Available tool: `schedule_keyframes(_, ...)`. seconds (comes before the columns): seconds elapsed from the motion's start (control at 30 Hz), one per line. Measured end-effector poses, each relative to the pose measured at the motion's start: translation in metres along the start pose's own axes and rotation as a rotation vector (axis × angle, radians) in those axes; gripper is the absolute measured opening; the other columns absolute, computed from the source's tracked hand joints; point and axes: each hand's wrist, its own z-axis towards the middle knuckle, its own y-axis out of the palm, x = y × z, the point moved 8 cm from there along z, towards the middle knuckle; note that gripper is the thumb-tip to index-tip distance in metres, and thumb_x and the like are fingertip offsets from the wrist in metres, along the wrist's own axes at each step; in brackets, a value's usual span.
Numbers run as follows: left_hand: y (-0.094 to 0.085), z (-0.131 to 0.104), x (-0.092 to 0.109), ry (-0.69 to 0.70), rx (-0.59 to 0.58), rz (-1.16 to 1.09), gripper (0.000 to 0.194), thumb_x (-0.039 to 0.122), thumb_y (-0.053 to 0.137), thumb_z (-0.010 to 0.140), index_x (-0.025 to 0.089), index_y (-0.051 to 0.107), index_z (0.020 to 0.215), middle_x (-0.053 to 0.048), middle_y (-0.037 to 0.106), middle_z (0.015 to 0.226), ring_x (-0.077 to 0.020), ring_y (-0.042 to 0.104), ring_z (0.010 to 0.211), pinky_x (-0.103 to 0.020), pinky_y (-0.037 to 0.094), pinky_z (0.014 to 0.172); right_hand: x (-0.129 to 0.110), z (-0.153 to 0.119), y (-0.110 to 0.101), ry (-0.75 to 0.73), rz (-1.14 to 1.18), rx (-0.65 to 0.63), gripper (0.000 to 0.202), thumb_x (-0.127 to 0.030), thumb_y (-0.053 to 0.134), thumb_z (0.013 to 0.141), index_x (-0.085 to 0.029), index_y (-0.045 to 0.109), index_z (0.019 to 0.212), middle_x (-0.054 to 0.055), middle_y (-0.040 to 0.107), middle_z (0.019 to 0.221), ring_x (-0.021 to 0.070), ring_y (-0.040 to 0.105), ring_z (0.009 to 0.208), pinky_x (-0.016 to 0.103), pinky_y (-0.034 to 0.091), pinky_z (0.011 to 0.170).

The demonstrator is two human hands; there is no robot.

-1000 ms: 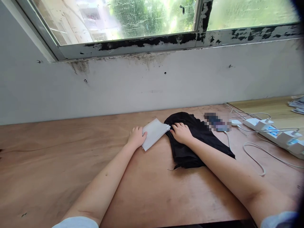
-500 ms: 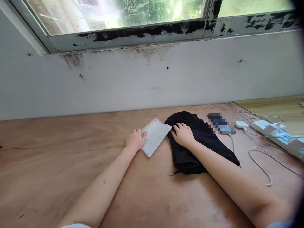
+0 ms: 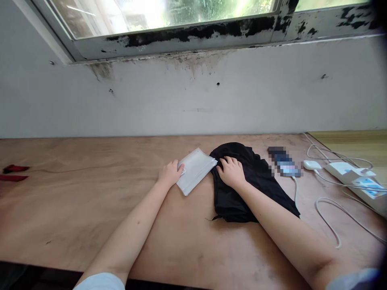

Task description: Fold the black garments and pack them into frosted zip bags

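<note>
My left hand [image 3: 170,173] is closed on the left edge of a flat, whitish plastic packet [image 3: 196,171], thumb on top. The packet looks like folded, slightly see-through sheeting and lies slanted over the wooden table. Its right corner reaches the edge of a black cloth garment [image 3: 260,201], close to the fingers of my right hand [image 3: 232,172]. That hand rests palm down on the cloth with its fingers a little spread. Whether the fingertips pinch any fabric cannot be seen. The garment lies loosely bunched, and my right forearm crosses over part of it.
Right of the cloth lies a blurred-out phone [image 3: 284,162] with a cable plugged in. Beyond it are a white charger [image 3: 312,165], loose white cables and a power strip [image 3: 341,171]. Red and black strips [image 3: 15,169] lie far left. A wall with a window rises behind the table [image 3: 90,209].
The view has tilted and shifted, bringing the red strips and the table's front edge into sight. The left hand and packet have moved slightly; the right hand still rests on the cloth.
</note>
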Motion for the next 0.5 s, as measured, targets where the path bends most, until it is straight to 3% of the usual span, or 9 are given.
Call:
schedule_keyframes(0.17, -0.009, -0.035, -0.004, -0.093, -0.059, 0.048, 0.039, 0.047, 0.040, 0.098, 0.017, 0.060, 0.112, -0.020, 0.071, 0.101, -0.0358, 0.070, 0.094, -0.041, 0.049, 0.078, 0.001, -0.001, -0.001, 0.020, 0.002, 0.027, 0.052, -0.049, 0.041, 0.098, -0.022, 0.057, 0.139, 0.012, 0.050, 0.149, 0.0328, 0.040, 0.134, 0.047, 0.033, 0.107)
schedule_keyframes(0.33, -0.014, -0.070, -0.012, -0.109, -0.224, 0.051, 0.037, 0.046, 0.043, 0.094, 0.017, 0.058, 0.110, -0.021, 0.072, 0.097, -0.0380, 0.071, 0.090, -0.040, 0.049, 0.071, 0.001, -0.002, -0.002, -0.002, 0.005, 0.032, 0.050, -0.049, 0.042, 0.099, -0.022, 0.059, 0.137, 0.012, 0.052, 0.147, 0.0317, 0.041, 0.133, 0.046, 0.033, 0.106)
schedule_keyframes(0.5, -0.023, -0.060, 0.000, -0.047, -0.300, 0.009, 0.043, 0.051, 0.046, 0.091, 0.018, 0.059, 0.113, -0.021, 0.072, 0.103, -0.0400, 0.070, 0.095, -0.041, 0.049, 0.070, 0.005, 0.000, -0.001, 0.007, 0.038, 0.014, 0.050, -0.050, 0.044, 0.098, -0.023, 0.059, 0.137, 0.011, 0.052, 0.146, 0.0309, 0.041, 0.133, 0.046, 0.032, 0.108)
